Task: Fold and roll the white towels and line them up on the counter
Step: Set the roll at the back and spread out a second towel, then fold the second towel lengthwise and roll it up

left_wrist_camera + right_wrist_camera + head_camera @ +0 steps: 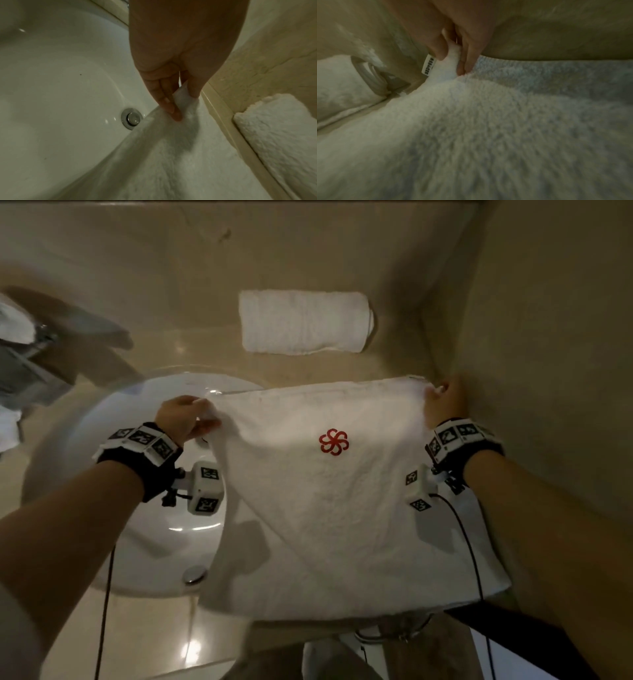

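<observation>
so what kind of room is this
Most likely a bathroom, perhaps a hotel's: a white sink with a metal drain is set in a beige counter, with a rolled towel and a logo towel there.

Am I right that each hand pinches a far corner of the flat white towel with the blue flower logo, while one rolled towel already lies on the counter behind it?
Nearly: the logo is red, not blue, as the head view shows. The rest holds: the left hand and the right hand each pinch a far corner of the flat towel, and one rolled towel lies on the counter behind it.
</observation>
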